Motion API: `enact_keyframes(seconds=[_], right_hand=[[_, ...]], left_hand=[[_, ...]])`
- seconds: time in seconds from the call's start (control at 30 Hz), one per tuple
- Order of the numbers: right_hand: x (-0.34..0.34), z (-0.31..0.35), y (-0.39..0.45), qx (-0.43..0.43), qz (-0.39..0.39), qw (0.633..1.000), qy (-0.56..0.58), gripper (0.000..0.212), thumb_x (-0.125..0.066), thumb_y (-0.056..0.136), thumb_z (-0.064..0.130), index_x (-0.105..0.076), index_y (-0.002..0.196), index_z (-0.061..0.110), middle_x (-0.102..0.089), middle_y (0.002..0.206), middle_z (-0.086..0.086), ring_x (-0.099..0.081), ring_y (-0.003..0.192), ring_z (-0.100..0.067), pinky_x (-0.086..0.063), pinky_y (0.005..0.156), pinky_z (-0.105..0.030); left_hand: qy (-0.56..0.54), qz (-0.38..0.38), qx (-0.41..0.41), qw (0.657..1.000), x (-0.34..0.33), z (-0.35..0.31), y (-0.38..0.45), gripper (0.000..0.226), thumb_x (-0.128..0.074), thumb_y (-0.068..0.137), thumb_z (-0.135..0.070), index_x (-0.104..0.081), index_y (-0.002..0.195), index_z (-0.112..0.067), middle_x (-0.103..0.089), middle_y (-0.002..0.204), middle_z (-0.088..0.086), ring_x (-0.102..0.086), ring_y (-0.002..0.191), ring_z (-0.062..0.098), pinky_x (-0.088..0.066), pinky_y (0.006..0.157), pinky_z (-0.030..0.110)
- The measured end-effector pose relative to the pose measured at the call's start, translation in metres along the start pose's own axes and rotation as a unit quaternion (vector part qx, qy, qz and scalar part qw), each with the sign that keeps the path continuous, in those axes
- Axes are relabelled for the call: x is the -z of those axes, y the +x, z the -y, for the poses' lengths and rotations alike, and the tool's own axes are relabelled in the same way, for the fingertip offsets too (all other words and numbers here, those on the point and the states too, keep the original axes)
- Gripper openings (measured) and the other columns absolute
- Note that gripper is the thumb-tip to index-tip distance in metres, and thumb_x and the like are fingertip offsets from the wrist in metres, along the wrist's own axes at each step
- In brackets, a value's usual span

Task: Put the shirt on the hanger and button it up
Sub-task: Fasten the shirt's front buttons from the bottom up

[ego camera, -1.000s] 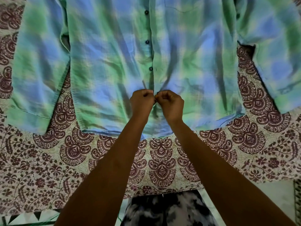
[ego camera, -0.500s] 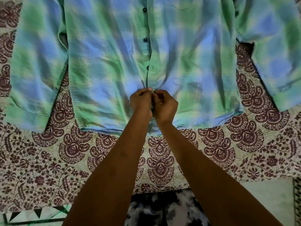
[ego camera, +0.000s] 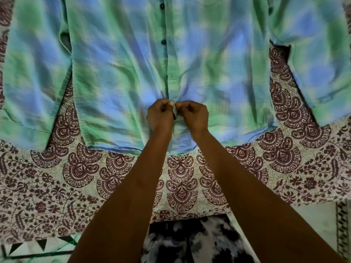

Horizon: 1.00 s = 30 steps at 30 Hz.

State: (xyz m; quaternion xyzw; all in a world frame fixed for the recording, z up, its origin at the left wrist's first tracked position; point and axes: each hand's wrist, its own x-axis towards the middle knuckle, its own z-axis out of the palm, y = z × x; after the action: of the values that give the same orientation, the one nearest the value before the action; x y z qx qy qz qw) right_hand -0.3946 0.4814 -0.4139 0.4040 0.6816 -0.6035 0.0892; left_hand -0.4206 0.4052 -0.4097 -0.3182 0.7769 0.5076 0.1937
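A patterned bedsheet (ego camera: 57, 186) covers the surface, and the shirt (ego camera: 114, 73) lies flat on it, filling the frame from 9 through 12 to 3 o'clock. No hanger shows. Buttons (ego camera: 163, 42) toward 12 look fastened, so the buttoning seems nearly done. At centre, the left hand (ego camera: 160, 115) and right hand (ego camera: 192, 115), fingers curled, pinch the shirt's front edges together near the hem, likely working a last button.
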Motion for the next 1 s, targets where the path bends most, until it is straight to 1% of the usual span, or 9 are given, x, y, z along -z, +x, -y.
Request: enact_keyframes(seconds=[0.07,0.13,0.27,0.33,0.43,0.6,0.7,0.87,1.0], right_hand=[[0.007,0.002,0.007,-0.053,0.046,0.997,0.041,0.013,-0.063,0.081,-0.001,-0.072,0.074,0.007,-0.068,0.058,0.000,-0.063,0.059,-0.012,-0.056,0.073,-0.031],[0.011,0.010,0.008,-0.094,0.087,0.988,0.083,0.021,-0.061,0.083,-0.003,-0.067,0.069,0.012,-0.063,0.045,0.008,-0.060,0.046,-0.002,-0.054,0.060,-0.018],[0.016,0.018,0.010,-0.110,0.108,0.985,0.074,0.028,-0.063,0.084,0.002,-0.063,0.059,0.015,-0.057,0.038,0.007,-0.053,0.042,-0.005,-0.048,0.053,-0.019],[0.015,0.018,0.013,-0.063,0.105,0.992,-0.034,0.027,-0.067,0.082,0.010,-0.065,0.057,0.019,-0.063,0.048,0.006,-0.055,0.053,-0.013,-0.047,0.065,-0.029],[0.021,0.021,0.014,0.053,0.086,0.975,-0.195,0.010,-0.066,0.083,0.016,-0.072,0.084,0.009,-0.073,0.085,-0.010,-0.064,0.081,-0.021,-0.044,0.076,-0.024],[0.020,0.037,0.015,0.198,0.031,0.970,-0.139,0.003,-0.063,0.082,0.008,-0.063,0.079,0.007,-0.062,0.072,0.002,-0.052,0.058,-0.002,-0.038,0.058,-0.007],[0.006,0.041,0.017,0.255,0.027,0.958,-0.127,0.004,-0.061,0.082,0.009,-0.058,0.080,0.008,-0.062,0.076,-0.002,-0.055,0.062,-0.011,-0.044,0.062,-0.021],[-0.016,0.052,0.044,0.256,0.067,0.915,-0.306,0.037,-0.066,0.077,0.012,-0.048,0.109,0.001,-0.055,0.103,-0.018,-0.056,0.086,-0.032,-0.035,0.062,-0.029],[-0.005,0.059,0.060,0.194,0.051,0.946,-0.253,0.024,-0.059,0.083,0.009,-0.053,0.104,-0.001,-0.061,0.087,-0.014,-0.057,0.080,-0.026,-0.031,0.060,-0.022]], left_hand=[[0.096,0.009,-0.086,0.992,0.003,0.002,0.000,0.008,-0.063,0.084,-0.017,-0.068,0.089,-0.013,-0.072,0.092,0.010,-0.067,0.087,0.026,-0.054,0.083,0.036],[0.182,0.005,-0.161,0.970,0.007,-0.002,0.000,0.013,-0.060,0.086,-0.018,-0.068,0.095,-0.011,-0.072,0.095,0.012,-0.065,0.091,0.028,-0.051,0.079,0.032],[0.275,0.011,-0.202,0.940,0.008,-0.008,0.000,0.019,-0.055,0.087,-0.026,-0.066,0.100,-0.018,-0.069,0.095,0.013,-0.062,0.092,0.031,-0.050,0.076,0.038],[0.256,0.003,-0.178,0.950,0.010,-0.012,-0.001,0.018,-0.057,0.081,-0.030,-0.064,0.097,-0.022,-0.071,0.093,0.008,-0.064,0.090,0.029,-0.052,0.076,0.039],[0.221,-0.012,-0.149,0.964,0.013,-0.019,0.004,0.021,-0.057,0.080,-0.015,-0.062,0.097,-0.025,-0.072,0.092,0.002,-0.066,0.088,0.026,-0.055,0.075,0.037],[0.104,-0.023,-0.178,0.978,0.010,-0.043,0.019,0.032,-0.044,0.081,0.008,-0.067,0.098,-0.006,-0.066,0.083,0.009,-0.058,0.064,-0.005,-0.045,0.063,0.007],[0.119,-0.033,-0.209,0.970,0.011,-0.052,0.032,0.030,-0.047,0.080,0.009,-0.070,0.093,-0.006,-0.069,0.087,0.008,-0.062,0.074,0.004,-0.040,0.063,-0.002],[0.150,0.032,-0.198,0.968,0.013,-0.060,0.061,0.034,-0.045,0.080,0.010,-0.071,0.095,-0.005,-0.072,0.097,0.013,-0.067,0.092,0.023,-0.052,0.088,0.027],[0.171,0.087,-0.222,0.956,0.012,-0.059,0.068,0.029,-0.050,0.081,0.008,-0.070,0.099,-0.003,-0.070,0.096,0.012,-0.065,0.088,0.021,-0.046,0.073,0.005]])
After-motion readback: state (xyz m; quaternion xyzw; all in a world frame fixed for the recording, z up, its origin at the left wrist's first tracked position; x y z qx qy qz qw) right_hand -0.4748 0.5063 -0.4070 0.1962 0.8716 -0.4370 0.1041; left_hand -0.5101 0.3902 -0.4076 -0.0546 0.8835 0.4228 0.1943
